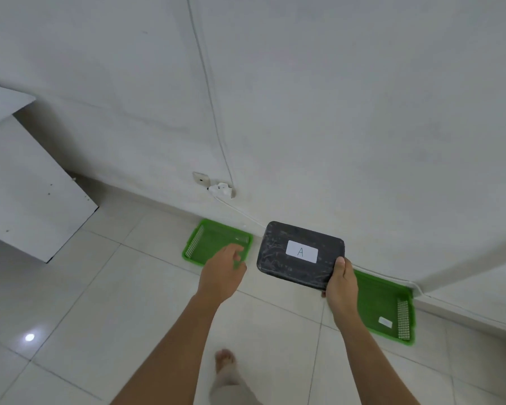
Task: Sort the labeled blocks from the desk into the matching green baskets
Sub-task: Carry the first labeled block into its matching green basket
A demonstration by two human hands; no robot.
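My right hand [341, 283] grips the near right corner of a flat black block [300, 254] that carries a white label marked "A". The block hangs in the air above the floor, between two green baskets. My left hand [223, 270] is held out with its fingers loosely apart and nothing in it, in front of the left green basket [205, 244]. The right green basket [389, 305] lies on the tiles by the wall, partly hidden behind my right hand and the block; a small white label lies inside it.
Both baskets rest on a white tiled floor along a white wall. A wall socket [221, 189] with a white cable sits just above the baskets. A white desk panel [27, 185] stands at the left. My bare foot [225, 361] is below centre.
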